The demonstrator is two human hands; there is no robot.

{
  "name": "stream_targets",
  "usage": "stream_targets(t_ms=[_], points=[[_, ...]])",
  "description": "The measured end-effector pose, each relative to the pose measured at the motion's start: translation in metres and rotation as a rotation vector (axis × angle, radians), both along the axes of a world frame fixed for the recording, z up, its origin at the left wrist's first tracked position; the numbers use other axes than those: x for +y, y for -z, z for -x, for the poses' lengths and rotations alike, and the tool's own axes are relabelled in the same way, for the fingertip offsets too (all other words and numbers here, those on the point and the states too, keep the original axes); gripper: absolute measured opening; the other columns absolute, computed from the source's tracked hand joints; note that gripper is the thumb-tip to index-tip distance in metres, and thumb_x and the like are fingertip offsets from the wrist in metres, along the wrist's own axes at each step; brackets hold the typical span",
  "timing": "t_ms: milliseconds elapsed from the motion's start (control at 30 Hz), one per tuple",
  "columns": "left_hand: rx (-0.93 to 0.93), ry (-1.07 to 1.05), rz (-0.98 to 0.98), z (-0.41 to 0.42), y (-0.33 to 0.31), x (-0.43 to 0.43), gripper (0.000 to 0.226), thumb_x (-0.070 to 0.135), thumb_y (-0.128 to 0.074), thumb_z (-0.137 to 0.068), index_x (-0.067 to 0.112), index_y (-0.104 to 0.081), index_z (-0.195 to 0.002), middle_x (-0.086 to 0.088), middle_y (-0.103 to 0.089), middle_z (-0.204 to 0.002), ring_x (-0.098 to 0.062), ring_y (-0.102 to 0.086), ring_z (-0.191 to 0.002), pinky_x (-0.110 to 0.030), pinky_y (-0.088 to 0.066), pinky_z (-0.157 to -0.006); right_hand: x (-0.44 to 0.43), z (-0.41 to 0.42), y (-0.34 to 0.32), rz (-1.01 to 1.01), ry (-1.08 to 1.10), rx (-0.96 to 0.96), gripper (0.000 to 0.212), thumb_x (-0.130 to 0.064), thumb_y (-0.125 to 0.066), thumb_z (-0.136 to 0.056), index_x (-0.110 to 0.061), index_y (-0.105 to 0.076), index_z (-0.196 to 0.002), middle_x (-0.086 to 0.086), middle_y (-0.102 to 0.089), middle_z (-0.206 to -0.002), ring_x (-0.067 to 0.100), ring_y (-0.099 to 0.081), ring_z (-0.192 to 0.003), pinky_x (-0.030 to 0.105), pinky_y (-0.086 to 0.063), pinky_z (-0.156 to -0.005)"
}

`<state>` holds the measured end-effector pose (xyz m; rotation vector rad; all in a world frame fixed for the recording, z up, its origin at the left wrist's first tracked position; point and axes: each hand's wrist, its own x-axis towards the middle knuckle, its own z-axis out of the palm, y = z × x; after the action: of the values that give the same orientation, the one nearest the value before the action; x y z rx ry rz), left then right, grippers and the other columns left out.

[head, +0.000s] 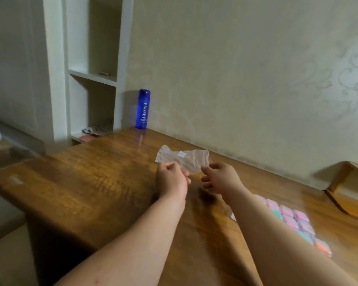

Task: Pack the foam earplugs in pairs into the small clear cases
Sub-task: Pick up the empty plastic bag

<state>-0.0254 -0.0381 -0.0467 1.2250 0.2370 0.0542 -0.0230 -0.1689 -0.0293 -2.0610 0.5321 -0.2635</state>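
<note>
Wooden surface [91, 182] fills the lower view. A blue bottle [143, 109] stands upright at its far edge by the wall, well apart from the work. Rows of small clear cases [298, 221] lie close-packed at right, partly behind the right forearm. They show pink, teal and orange inside, so probably earplugs already packed and set aside. A clear bag [182, 159] is held above the surface, stretched between the hands, likely to open or smooth it. Contents not discernible through the blur. Left hand [171, 178]: grip narrow, curled on the bag's lower edge. Right hand [219, 178]: grip pinching its right end.
</note>
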Motion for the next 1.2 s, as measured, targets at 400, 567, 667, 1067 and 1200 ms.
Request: stream_targets(t_ms=[400,567,667,1067,1200], points=[[-0.345,-0.087,0.004,0.048,-0.027,0.187,0.012,0.009,-0.056,-0.108,0.009,-0.063,-0.098,-0.006,-0.066,-0.067,-0.017,-0.053,-0.048,-0.024,-0.037,-0.044,0.086,0.095,-0.057,0.025,-0.245,-0.482,0.014,-0.021,-0.071,-0.102,-0.013,-0.078,-0.093,0.007,-0.08,-0.085,0.025,-0.075,-0.083,0.041,-0.061,-0.077],[-0.287,-0.528,-0.018,0.111,0.022,0.343,0.009,0.009,-0.057,-0.103,0.01,-0.064,-0.098,-0.002,-0.063,-0.063,-0.016,-0.046,-0.045,-0.025,-0.028,-0.043,0.2,0.146,-0.018,0.008,-0.551,-0.465,0.017,-0.041,-0.073,-0.099,-0.023,-0.075,-0.098,0.002,-0.08,-0.093,0.028,-0.076,-0.086,0.049,-0.06,-0.083],[-0.138,-0.769,0.024,0.155,0.068,0.415,0.01,0.01,-0.056,-0.101,0.014,-0.063,-0.095,0.0,-0.062,-0.063,-0.013,-0.044,-0.045,-0.025,-0.028,-0.043,0.254,0.159,0.029,0.138,-0.685,-0.43,0.013,-0.037,-0.073,-0.099,-0.025,-0.072,-0.096,-0.002,-0.076,-0.08,0.024,-0.071,-0.071,0.045,-0.057,-0.066],[0.139,-1.04,-0.016,0.231,0.166,0.529,0.013,0.015,-0.055,-0.1,0.016,-0.068,-0.098,0.001,-0.066,-0.072,-0.011,-0.049,-0.05,-0.021,-0.035,-0.044,0.424,0.11,0.197,0.223,-0.909,-0.024,0.008,-0.023,-0.064,-0.106,-0.026,-0.069,-0.101,-0.007,-0.069,-0.082,0.004,-0.068,-0.064,0.016,-0.052,-0.05],[0.131,-0.99,-0.009,0.218,0.162,0.533,0.015,0.013,-0.055,-0.101,0.017,-0.068,-0.095,0.002,-0.066,-0.07,-0.012,-0.049,-0.052,-0.022,-0.037,-0.046,0.465,0.087,0.228,0.298,-0.99,0.255,0.023,-0.03,-0.06,-0.108,-0.023,-0.065,-0.129,-0.01,-0.065,-0.094,0.008,-0.069,-0.077,0.025,-0.057,-0.06]])
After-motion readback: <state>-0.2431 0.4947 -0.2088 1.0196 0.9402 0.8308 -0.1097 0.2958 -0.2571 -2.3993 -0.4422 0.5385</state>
